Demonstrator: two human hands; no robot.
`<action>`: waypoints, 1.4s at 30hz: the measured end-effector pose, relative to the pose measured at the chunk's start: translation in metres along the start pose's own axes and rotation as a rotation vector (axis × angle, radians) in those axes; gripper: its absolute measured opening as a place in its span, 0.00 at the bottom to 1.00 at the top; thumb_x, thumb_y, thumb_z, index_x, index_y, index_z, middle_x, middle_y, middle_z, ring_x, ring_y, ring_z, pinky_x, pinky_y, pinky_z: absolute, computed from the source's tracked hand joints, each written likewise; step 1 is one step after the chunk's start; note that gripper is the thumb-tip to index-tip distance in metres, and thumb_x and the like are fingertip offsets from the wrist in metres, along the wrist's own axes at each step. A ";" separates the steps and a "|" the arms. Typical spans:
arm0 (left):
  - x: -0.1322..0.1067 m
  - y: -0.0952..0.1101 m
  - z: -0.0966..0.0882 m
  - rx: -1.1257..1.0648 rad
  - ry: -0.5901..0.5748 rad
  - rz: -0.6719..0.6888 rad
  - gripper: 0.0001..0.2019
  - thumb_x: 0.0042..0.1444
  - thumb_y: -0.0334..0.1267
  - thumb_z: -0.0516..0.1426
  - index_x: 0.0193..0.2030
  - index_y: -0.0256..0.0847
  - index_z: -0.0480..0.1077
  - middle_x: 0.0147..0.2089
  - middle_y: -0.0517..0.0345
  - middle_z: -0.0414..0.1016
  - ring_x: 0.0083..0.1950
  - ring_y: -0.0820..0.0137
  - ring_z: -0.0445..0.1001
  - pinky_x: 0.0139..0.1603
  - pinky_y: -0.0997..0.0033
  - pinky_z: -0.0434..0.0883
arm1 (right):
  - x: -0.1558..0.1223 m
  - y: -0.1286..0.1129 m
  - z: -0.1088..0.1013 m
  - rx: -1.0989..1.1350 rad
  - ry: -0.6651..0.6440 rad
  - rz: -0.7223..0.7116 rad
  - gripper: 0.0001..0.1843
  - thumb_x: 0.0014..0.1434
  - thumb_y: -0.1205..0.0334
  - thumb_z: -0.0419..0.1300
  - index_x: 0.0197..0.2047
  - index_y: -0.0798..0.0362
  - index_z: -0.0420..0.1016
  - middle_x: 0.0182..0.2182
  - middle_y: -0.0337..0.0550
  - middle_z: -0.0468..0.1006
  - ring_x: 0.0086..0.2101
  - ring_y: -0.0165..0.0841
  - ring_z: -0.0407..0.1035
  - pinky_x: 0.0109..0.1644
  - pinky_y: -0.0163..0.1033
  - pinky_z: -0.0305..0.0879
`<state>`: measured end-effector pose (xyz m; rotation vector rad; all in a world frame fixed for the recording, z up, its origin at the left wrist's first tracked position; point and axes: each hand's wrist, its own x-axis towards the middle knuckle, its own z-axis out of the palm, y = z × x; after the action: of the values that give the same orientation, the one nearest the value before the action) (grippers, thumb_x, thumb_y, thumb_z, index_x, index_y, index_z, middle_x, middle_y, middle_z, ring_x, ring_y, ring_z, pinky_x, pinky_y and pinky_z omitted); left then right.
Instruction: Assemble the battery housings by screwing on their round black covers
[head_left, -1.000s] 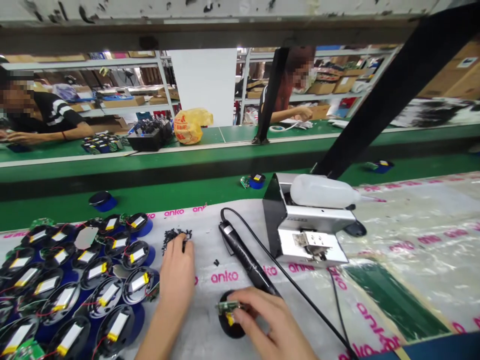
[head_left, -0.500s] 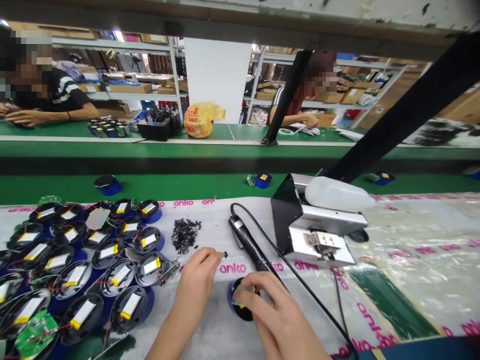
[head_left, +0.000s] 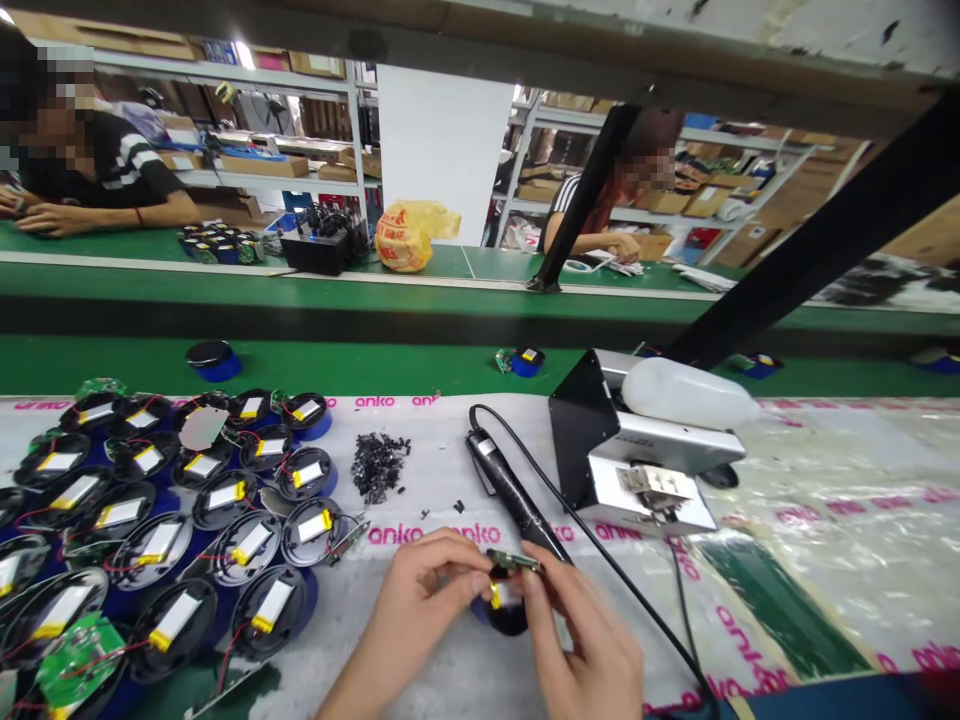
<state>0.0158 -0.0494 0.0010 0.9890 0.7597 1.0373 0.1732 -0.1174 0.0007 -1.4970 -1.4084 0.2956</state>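
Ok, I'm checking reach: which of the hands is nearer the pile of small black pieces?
Left. The left hand is below the black pile and slightly right of it; the right hand is farther right, holding the circuit board.

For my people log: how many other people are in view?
2: one person at far left and another person right of center, partly behind a black post. Others could be hidden.

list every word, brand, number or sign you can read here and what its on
"anko": pink print, repeated across the plastic sheet.
Yellow bag: red print, too blurred to read.
Silver machine: faint marking, too small to read.
Black tool: white label, too small to read.
Held circuit board: no readable marking.
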 end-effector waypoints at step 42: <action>0.001 0.003 -0.008 -0.183 0.135 -0.242 0.21 0.47 0.54 0.71 0.28 0.37 0.73 0.24 0.64 0.68 0.27 0.73 0.64 0.31 0.75 0.64 | 0.016 -0.007 -0.006 -0.056 -0.391 -0.360 0.17 0.66 0.71 0.56 0.57 0.51 0.73 0.58 0.51 0.74 0.54 0.37 0.75 0.58 0.34 0.72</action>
<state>0.0084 -0.0460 0.0009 0.6575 0.8565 0.9494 0.1777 -0.1086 0.0161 -1.2392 -1.9792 0.3359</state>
